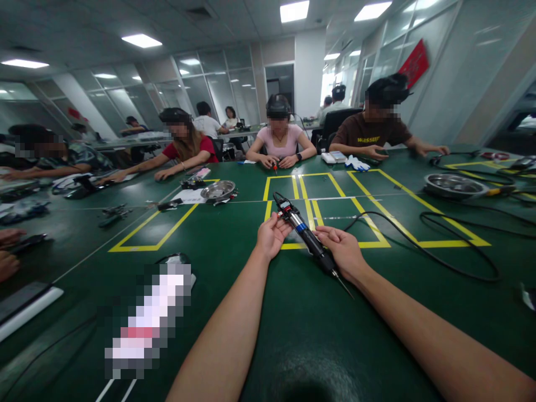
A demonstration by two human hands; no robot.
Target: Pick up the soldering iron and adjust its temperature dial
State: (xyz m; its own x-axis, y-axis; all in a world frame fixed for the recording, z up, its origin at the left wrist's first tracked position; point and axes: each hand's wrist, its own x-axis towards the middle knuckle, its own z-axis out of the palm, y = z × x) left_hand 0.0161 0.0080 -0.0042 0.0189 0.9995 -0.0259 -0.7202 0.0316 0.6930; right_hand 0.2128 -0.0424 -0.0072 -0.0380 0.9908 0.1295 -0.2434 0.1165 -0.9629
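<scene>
Centre frame | right hand [345, 252] clamping electric screwdriver [309, 239] | left hand [272, 237] supporting cable end, cannot tell grip closure | tool being held, bit [344, 285] contacting nothing visible

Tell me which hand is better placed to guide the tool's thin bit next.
Likely the right hand: it is nearer the thin bit of the tool, while the left hand is near its opposite end.

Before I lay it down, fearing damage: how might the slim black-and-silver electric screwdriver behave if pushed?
The screwdriver would likely roll, looking long and rounded. It should feel stiff, seeming hard-cased. The thin, exposed metal bit may bend.
</scene>
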